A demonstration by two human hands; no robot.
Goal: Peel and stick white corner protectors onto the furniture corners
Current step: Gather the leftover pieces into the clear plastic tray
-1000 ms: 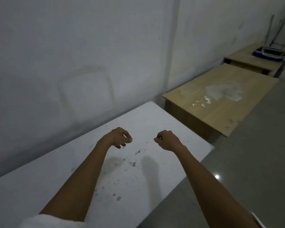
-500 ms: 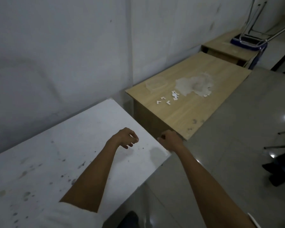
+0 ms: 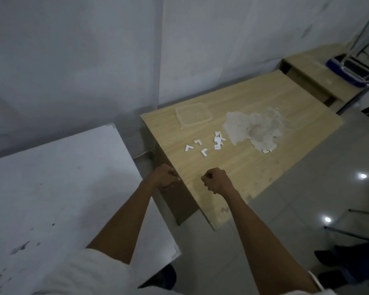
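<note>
1. White sleeves [image 3: 90, 271], one on each forearm, at the lower edge of the view, 6 to 7 o'clock.
2. White table [image 3: 51, 188], at 8 o'clock. The top is marked with dark spots near its close end.
3. Dark shoes [image 3: 337, 260] on the grey floor [image 3: 307, 209], at 4 o'clock. Two bright light reflections lie on the floor at 3 o'clock.
4. Left hand [image 3: 165, 177], centre of view. The fingers are curled in, over the left edge of the wooden desk [image 3: 254, 173]. A pale fleck shows at the fingertips, and I cannot tell whether anything is held.
5. Right hand [image 3: 217, 180], just beside the left but apart from it, above the near part of the desk top. The fingers are drawn into a loose fist, with nothing seen in it.
6. White corner protectors [image 3: 204, 152], at 12 o'clock from the hands, lying loose on the desk top. Three L-shaped pieces lie apart from one another. A small heap [image 3: 218, 141] lies at 1 o'clock from them.
7. Crumpled white wrapping [image 3: 254, 128], touching the heap's right side.
8. Clear plastic tray [image 3: 193, 117], at 11 o'clock from the protectors, near the desk's far left corner.
9. Second wooden desk [image 3: 307, 67], at 2 o'clock against the wall, bearing an upturned chair [image 3: 354, 69] with a blue seat.
</note>
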